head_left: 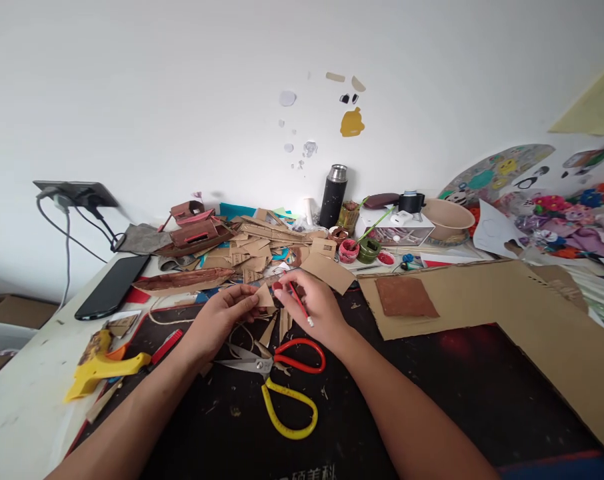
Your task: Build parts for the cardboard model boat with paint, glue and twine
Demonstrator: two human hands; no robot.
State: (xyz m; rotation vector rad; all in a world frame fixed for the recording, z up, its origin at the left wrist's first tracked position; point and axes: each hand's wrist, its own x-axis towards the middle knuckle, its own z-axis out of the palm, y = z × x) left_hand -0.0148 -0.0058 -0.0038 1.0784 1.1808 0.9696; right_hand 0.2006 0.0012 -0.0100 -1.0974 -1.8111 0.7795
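Observation:
A small tan piece of cardboard (265,297) is pinched between the thumb and fingers of my left hand (227,310). My right hand (315,303) is closed around a red pencil (299,297) with a white end pointing down toward me. Something small and dark red shows at the right fingertips; I cannot make out what it is. The two hands are close together, with the cardboard between them. Below them, scissors (269,365) with one red and one yellow handle lie with blades apart on the black mat (207,427).
Cardboard scraps (262,240) are heaped behind the hands, beside a brown model boat (197,233). A yellow glue gun (99,367) and a phone (113,287) lie left. Paint jars (349,251) and a black thermos (333,197) stand behind. A large cardboard sheet (472,293) lies right.

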